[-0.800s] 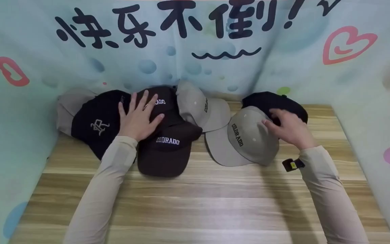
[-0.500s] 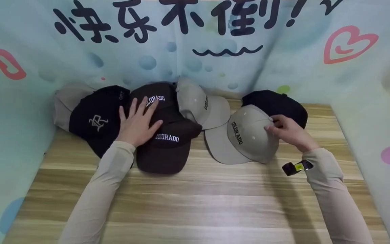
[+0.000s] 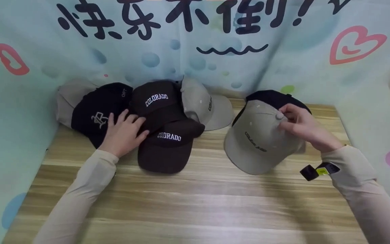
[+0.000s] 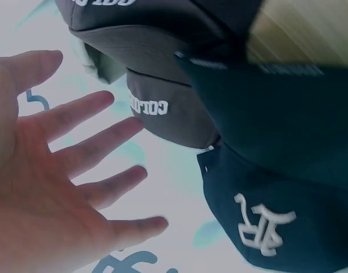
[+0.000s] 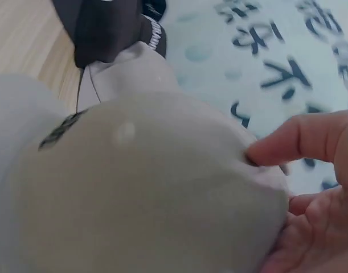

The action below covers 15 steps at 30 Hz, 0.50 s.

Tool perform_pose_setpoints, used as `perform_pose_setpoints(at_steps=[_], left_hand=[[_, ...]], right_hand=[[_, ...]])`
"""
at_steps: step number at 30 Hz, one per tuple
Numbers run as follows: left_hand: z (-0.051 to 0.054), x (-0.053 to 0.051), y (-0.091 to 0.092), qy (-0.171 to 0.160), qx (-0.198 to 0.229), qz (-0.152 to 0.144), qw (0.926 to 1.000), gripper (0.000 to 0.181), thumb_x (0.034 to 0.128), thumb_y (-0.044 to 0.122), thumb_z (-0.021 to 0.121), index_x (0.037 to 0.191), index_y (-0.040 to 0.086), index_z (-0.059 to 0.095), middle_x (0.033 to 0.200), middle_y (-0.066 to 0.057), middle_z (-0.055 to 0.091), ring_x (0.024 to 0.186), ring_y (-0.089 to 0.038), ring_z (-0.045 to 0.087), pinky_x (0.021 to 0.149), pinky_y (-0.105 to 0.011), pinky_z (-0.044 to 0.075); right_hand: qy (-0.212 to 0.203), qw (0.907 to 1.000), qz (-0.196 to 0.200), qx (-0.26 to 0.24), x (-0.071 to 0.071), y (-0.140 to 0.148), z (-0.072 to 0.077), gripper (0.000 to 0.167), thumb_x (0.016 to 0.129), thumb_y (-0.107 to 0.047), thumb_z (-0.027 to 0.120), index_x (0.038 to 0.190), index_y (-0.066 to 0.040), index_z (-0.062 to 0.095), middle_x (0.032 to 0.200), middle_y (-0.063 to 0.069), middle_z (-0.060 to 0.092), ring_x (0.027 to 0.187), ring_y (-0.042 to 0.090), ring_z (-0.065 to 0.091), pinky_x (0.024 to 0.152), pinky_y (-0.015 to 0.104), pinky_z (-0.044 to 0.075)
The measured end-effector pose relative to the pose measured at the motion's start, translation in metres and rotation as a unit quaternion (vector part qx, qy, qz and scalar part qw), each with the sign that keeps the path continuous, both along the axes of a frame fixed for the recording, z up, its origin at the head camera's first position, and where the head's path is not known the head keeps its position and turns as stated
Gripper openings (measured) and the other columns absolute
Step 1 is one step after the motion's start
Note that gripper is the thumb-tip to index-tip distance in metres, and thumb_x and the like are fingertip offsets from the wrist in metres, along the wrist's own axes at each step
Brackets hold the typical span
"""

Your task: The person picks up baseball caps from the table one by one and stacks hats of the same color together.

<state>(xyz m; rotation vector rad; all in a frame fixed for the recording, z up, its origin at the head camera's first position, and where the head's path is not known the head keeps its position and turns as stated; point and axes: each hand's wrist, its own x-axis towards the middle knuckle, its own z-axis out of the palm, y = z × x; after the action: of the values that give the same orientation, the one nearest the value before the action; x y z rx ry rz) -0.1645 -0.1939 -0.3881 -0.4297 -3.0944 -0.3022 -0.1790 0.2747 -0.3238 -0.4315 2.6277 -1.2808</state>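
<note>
My right hand (image 3: 305,127) pinches the crown of a grey baseball cap (image 3: 266,132) beside its top button, and the cap is tilted with its brim towards me. Close up in the right wrist view, thumb and fingers grip the fabric of that grey cap (image 5: 151,187). With fingers spread, my left hand (image 3: 122,134) hovers near a navy cap (image 3: 90,115) with an embroidered letter and two dark brown COLORADO caps, the back one (image 3: 156,96) and the front one (image 3: 166,152). The left wrist view has nothing in the left hand (image 4: 65,165).
Another grey cap (image 3: 201,103) leans at the back middle. Behind the held cap lies a dark cap (image 3: 279,96), partly hidden. A plain grey cap (image 3: 68,101) sits at the far left. All are on a wooden table (image 3: 188,206) against a printed cloth backdrop (image 3: 188,64).
My right hand has taken hold of the grey cap's crown and moved it right, turning its brim towards me. My left hand has drawn back off the brown caps, to the left.
</note>
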Motion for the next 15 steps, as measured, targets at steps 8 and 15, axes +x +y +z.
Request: perform_pose_setpoints(at_steps=[8, 15], left_hand=[[0.006, 0.026, -0.017, 0.057, 0.010, -0.035, 0.9977, 0.035, 0.0930, 0.018, 0.062, 0.122, -0.001, 0.061, 0.116, -0.023, 0.062, 0.118, -0.045, 0.047, 0.095, -0.065, 0.035], [0.009, 0.035, -0.021, 0.078, 0.027, -0.043, 0.9957, 0.031, 0.0915, 0.014, 0.062, 0.119, -0.002, 0.063, 0.112, -0.021, 0.063, 0.112, -0.043, 0.051, 0.089, -0.063, 0.039]], right_hand=[[0.077, 0.9873, 0.102, 0.094, 0.020, -0.010, 0.028, 0.012, 0.086, 0.004, 0.059, 0.091, -0.006, 0.065, 0.080, 0.000, 0.058, 0.066, 0.009, 0.047, 0.059, 0.021, 0.038], [0.068, 0.9802, 0.157, 0.100, 0.022, -0.020, 0.014, 0.010, 0.092, -0.003, 0.058, 0.088, -0.010, 0.064, 0.079, -0.003, 0.056, 0.069, 0.011, 0.049, 0.061, 0.024, 0.040]])
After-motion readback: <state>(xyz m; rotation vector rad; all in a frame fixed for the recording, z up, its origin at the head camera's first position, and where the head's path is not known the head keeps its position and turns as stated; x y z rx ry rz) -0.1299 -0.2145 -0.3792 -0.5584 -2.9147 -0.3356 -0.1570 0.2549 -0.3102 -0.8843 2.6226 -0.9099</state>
